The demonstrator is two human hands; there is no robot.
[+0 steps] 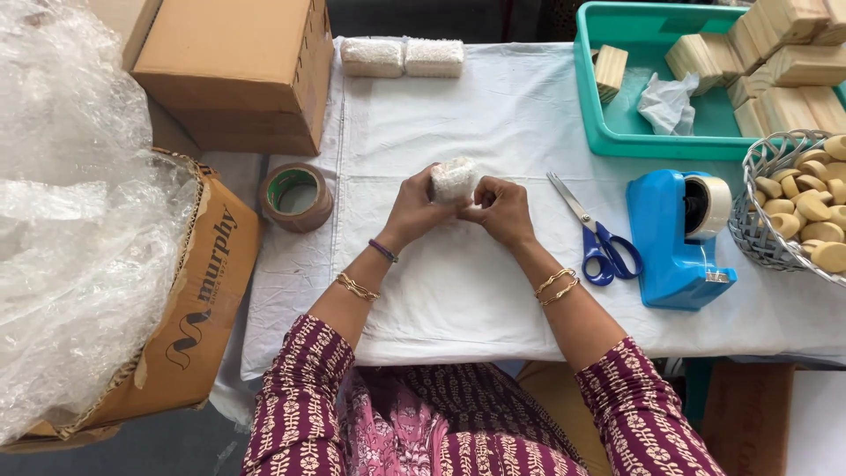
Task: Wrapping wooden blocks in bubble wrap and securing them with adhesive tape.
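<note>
My left hand [412,210] and my right hand [500,210] meet over the middle of the white cloth-covered table [458,291]. Between them they grip a small block wrapped in bubble wrap [453,179], held just above the cloth. My left fingers close around its left side and my right fingers press on its lower right corner. Two more wrapped blocks [402,57] lie side by side at the table's far edge.
Blue-handled scissors [592,231] and a blue tape dispenser [677,236] lie right of my hands. A teal tray [617,132] holds tan bars; a wire basket [765,231] holds round soaps. A brown tape roll [296,196], cardboard boxes [231,70] and bubble wrap sheeting [70,229] sit left.
</note>
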